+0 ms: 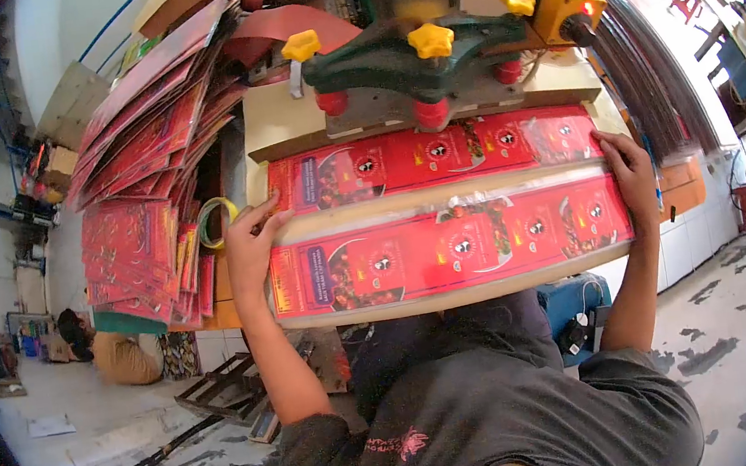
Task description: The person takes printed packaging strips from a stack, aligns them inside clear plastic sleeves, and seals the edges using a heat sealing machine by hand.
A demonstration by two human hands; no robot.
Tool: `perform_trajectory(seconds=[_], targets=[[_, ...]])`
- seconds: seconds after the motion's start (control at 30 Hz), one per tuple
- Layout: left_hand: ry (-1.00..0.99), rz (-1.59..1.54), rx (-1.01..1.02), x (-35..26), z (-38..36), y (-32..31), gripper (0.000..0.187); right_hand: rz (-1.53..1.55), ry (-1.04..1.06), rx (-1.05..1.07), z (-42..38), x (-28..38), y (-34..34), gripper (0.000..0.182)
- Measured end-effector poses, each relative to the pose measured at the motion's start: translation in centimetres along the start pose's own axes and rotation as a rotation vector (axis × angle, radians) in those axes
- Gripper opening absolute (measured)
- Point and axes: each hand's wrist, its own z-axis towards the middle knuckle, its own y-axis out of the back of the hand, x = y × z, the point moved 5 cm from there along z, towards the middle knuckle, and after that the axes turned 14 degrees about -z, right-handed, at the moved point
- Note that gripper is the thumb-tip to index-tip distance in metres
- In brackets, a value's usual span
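Note:
Two long red printed strips of glossy packaging lie across the cream work board (364, 311) in front of me. The upper strip (402, 166) runs right below the machine's red feet, and the lower strip (403, 252) is closer to my body. At the left end, my left hand (253, 240) has its fingers bent over the edge of the upper strip. My right hand (630, 166) holds the opposite end, thumb and fingertips at its right edge. Above them stands a dark green press head (414, 70) with yellow star knobs (431, 40).
A tall, fanned stack of red printed sheets (136, 160) leans at the left, beside a roll of tape (218, 222). A yellow switch box (567, 6) with a lit red lamp is mounted on the press. Long dark stacked sheets (642, 69) stand at the right.

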Motion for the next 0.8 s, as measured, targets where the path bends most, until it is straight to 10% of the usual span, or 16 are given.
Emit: perform_trajectory(seconds=[0.8], targets=[[-0.034,0.072,0.047,-0.7,0.0,-0.3,0.044,-0.014,-0.033,-0.026,-0.4,0.0,0.5,0.028]])
